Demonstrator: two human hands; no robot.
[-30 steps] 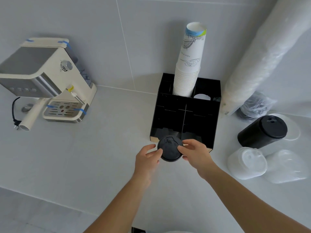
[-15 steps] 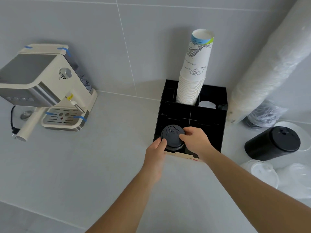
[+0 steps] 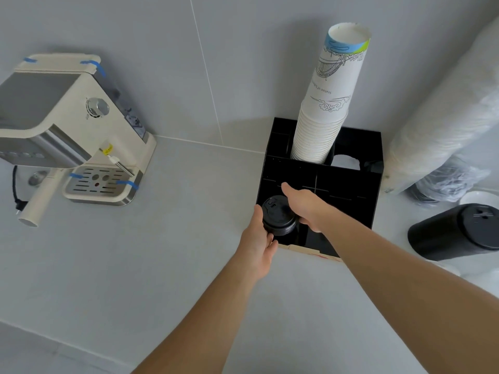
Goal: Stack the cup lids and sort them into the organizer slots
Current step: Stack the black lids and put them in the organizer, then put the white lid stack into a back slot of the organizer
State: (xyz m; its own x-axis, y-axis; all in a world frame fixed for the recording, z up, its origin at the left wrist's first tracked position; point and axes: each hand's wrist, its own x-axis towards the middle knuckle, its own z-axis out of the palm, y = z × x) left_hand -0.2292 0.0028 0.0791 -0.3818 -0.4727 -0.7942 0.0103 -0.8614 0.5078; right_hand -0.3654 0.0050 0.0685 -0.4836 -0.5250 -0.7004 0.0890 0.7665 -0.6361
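Grey wall tiles rise behind a pale counter (image 3: 167,265) that carries one cream coffee machine (image 3: 73,128) at the left and one black organizer (image 3: 348,190) near the back corner. One tall stack of paper cups (image 3: 328,103) stands in a rear slot of the organizer, and one long wrapped sleeve of cups (image 3: 442,114) leans against the wall to its right. One black stack of lids (image 3: 456,230) lies on its side at the far right, partly over a white lid.

Two bare hands meet at the organizer's front left slot, where one short stack of black lids (image 3: 278,214) sits part way in, its top above the rim. The left hand (image 3: 259,244) cups the stack's near left side, thumb and fingers curled against it. The right hand (image 3: 305,206) is on the stack's right side, thumb reaching past it toward the back; its fingers are hidden behind the stack, so how tightly it holds cannot be told.

Half a second ago the lids were above the slot's front edge, pinched between both hands; they now sit lower and further inside, and the right hand has shifted over toward the organizer's middle.
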